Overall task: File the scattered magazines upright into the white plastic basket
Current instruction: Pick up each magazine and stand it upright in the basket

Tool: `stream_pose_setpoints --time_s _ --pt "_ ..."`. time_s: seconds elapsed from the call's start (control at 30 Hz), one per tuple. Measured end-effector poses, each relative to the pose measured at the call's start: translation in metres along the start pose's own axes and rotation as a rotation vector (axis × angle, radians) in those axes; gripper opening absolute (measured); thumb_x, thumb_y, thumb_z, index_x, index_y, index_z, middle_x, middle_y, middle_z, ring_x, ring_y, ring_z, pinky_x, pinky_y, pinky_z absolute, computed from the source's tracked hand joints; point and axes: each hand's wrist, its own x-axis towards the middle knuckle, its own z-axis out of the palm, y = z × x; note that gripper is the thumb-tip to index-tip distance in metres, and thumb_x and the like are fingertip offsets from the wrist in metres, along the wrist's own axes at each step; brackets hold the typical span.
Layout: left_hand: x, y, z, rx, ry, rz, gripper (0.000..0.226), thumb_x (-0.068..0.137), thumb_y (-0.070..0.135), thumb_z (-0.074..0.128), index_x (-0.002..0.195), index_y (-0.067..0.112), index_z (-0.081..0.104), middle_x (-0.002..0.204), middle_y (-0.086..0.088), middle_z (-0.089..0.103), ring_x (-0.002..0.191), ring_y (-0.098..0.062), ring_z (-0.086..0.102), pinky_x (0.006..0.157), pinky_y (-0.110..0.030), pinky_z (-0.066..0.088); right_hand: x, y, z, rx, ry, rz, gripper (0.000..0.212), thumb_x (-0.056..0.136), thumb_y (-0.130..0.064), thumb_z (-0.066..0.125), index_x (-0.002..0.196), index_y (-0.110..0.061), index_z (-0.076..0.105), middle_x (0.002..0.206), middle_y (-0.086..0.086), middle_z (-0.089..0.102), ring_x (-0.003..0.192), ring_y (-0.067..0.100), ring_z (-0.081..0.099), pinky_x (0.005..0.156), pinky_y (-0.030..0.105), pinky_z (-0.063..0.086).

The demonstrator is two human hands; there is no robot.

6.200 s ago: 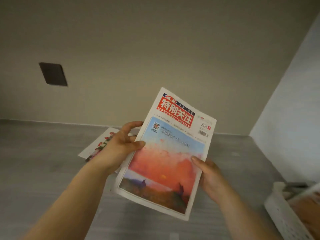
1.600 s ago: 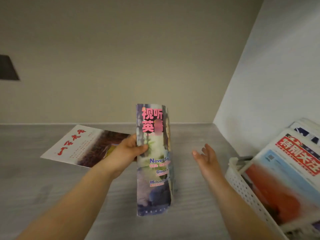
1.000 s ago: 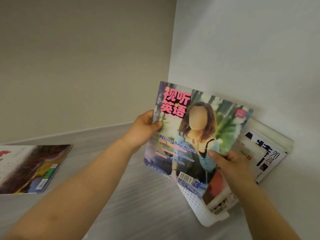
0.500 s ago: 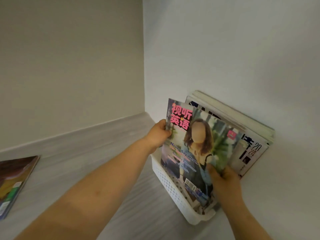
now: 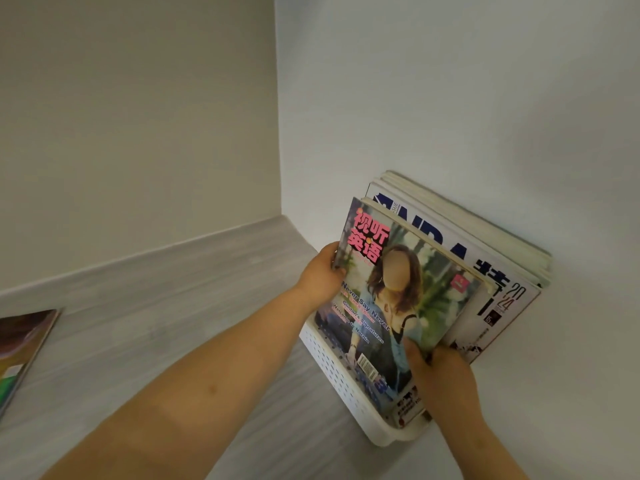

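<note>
A magazine with pink Chinese title and a woman on its cover [image 5: 412,299] stands in the white plastic basket [image 5: 332,368], at the front of several upright magazines [image 5: 498,282] that lean on the white wall. My left hand [image 5: 320,271] grips its upper left edge, thumb on the cover. My right hand [image 5: 438,372] pinches its lower right corner. The basket's far side is hidden by the magazines.
Another magazine [image 5: 20,355] lies flat on the grey wood-grain surface [image 5: 166,306] at the far left edge. The basket sits in the corner where the beige wall [image 5: 138,116] meets the white wall [image 5: 450,98].
The magazine was carried right from the open surface and lowered into the basket in front of the others; it now sits deeper than half a second ago. Both hands still hold it.
</note>
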Motion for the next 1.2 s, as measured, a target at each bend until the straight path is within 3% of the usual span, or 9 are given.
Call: stream_pose_setpoints --time_s 0.17,0.37,0.5,0.53,0.6,0.73,0.87,1.1,1.2 --pt "-0.002 -0.004 -0.001 0.048 -0.052 -0.048 0.044 0.09 0.002 0.039 0.133 0.011 0.038 0.134 -0.015 0.051 0.122 -0.03 0.047 0.1 -0.035 0.038 -0.004 0.003 -0.01 -0.083 0.032 -0.036 0.043 0.087 -0.032 0.05 0.048 -0.017 0.042 0.048 -0.001 0.047 0.048 0.016 0.047 0.046 0.021 0.03" --pt "-0.013 -0.007 -0.001 0.147 -0.11 0.001 0.047 0.093 0.007 0.037 0.139 0.014 0.027 0.136 -0.014 0.048 0.119 -0.029 0.049 0.095 -0.032 0.041 -0.015 0.01 -0.021 -0.086 0.111 -0.096 0.022 0.086 -0.025 0.052 0.077 -0.007 0.062 0.073 0.012 0.068 0.059 0.024 0.05 0.051 0.024 0.033" --pt "-0.023 -0.012 0.0 0.132 -0.127 -0.026 0.057 0.092 0.003 0.037 0.144 0.01 0.014 0.142 -0.012 0.039 0.1 -0.014 0.05 0.073 -0.006 0.042 -0.024 0.009 -0.026 0.019 0.191 -0.085 0.008 0.085 -0.022 0.054 0.081 -0.016 0.052 0.066 0.001 0.058 0.053 0.015 0.048 0.049 0.022 0.034" --pt "-0.027 -0.013 -0.002 0.12 -0.108 -0.033 0.058 0.092 0.005 0.038 0.144 0.011 0.012 0.145 -0.011 0.036 0.105 -0.014 0.051 0.078 -0.005 0.043 -0.027 0.008 -0.027 0.045 0.235 -0.08 0.009 0.084 -0.021 0.055 0.08 -0.018 0.047 0.063 -0.003 0.055 0.052 0.011 0.048 0.048 0.022 0.035" --pt "-0.037 -0.017 -0.009 0.157 -0.045 -0.019 0.056 0.092 0.009 0.041 0.143 0.01 0.018 0.148 -0.009 0.032 0.128 -0.02 0.041 0.101 -0.021 0.035 -0.032 0.005 -0.026 0.092 0.297 -0.082 0.013 0.084 -0.019 0.055 0.079 -0.02 0.042 0.06 -0.01 0.05 0.053 0.008 0.048 0.048 0.026 0.038" --pt "-0.072 -0.04 -0.041 0.205 0.096 -0.015 0.035 0.092 0.013 0.045 0.127 0.014 0.048 0.137 -0.007 0.045 0.125 -0.02 0.043 0.097 -0.017 0.03 -0.045 -0.023 -0.004 0.115 0.271 -0.193 0.013 0.085 -0.013 0.053 0.08 -0.022 0.046 0.06 -0.013 0.048 0.055 0.017 0.052 0.057 0.031 0.046" --pt "-0.126 -0.09 -0.105 0.213 0.25 -0.102 0.027 0.091 0.009 0.045 0.114 0.011 0.06 0.128 -0.007 0.054 0.12 -0.02 0.048 0.084 -0.004 0.026 -0.062 -0.066 0.045 0.122 0.062 -0.33 0.009 0.084 -0.014 0.054 0.081 -0.023 0.053 0.061 -0.005 0.053 0.058 0.019 0.054 0.052 0.024 0.036" --pt "-0.265 -0.195 -0.232 0.351 0.697 -0.488 0.03 0.085 0.002 0.049 0.112 0.008 0.062 0.125 -0.015 0.059 0.113 -0.03 0.055 0.095 -0.028 0.039 -0.102 -0.133 0.165 -0.109 -0.411 -0.582 0.027 0.081 -0.012 0.058 0.108 -0.012 0.058 0.104 0.005 0.064 0.098 0.022 0.057 0.082 0.027 0.039" --pt "-0.324 -0.234 -0.275 0.534 0.735 -0.666 0.043 0.088 0.013 0.047 0.131 0.014 0.045 0.144 -0.012 0.04 0.132 -0.027 0.037 0.109 -0.031 0.026 -0.124 -0.16 0.219 -0.239 -0.573 -0.749 0.035 0.082 -0.017 0.057 0.116 -0.011 0.053 0.122 0.006 0.057 0.115 0.021 0.05 0.093 0.029 0.038"
